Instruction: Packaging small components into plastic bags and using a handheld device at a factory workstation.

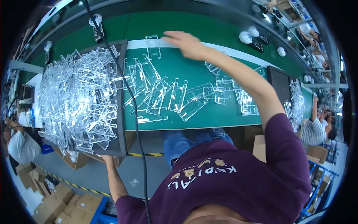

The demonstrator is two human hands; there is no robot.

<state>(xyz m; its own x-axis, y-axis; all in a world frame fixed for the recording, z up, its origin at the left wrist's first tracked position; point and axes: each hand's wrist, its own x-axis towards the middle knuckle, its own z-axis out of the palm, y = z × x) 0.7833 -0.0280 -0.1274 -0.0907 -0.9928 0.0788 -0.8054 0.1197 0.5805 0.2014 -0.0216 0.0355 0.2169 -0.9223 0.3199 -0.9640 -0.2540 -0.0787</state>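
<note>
My right hand reaches across the green worktable with its fingers stretched out to the left, slightly blurred and holding nothing I can see. Just left of its fingertips lies a clear plastic holder, apart from the hand. Several more clear holders are scattered over the table, some overlapping. On the left, a large heap of the same clear holders covers a dark grey tray. My left hand is at that tray's near edge; its fingers are hidden there.
A black cable hangs down across the view. White round-headed devices stand on the green strip beyond the table. Another dark tray with clear holders is at right. Cardboard boxes sit at lower left; other people work at both sides.
</note>
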